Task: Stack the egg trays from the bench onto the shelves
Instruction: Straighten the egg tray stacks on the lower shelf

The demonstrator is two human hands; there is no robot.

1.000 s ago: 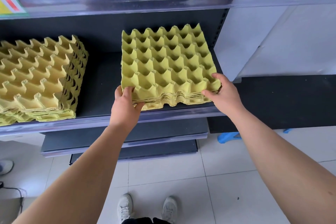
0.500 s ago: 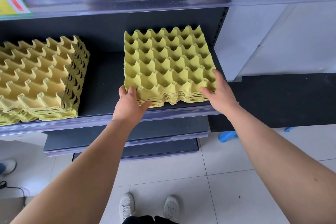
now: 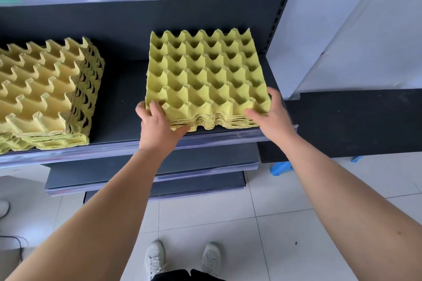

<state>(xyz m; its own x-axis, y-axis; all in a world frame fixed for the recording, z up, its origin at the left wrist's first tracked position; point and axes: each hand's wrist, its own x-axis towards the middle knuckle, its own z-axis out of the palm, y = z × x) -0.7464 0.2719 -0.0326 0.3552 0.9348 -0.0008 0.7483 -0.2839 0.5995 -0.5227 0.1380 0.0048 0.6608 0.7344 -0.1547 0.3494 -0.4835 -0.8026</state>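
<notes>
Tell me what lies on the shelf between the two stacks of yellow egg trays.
Head view: only bare dark shelf board separates the left stack of yellow pulp egg trays from the right stack.

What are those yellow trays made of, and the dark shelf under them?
Yellow egg trays: seemingly moulded paper pulp, matte, with rough, fibrous layered edges. Shelf: dark and matte, probably painted metal, though the look leaves it open. Its front strip: glossy, likely clear plastic.

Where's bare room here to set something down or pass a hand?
Bare: the shelf strip between left stack and held stack, narrower than a tray; the black bench at right. Crowded: held stack's front corners, gripped by left hand and right hand.
</notes>
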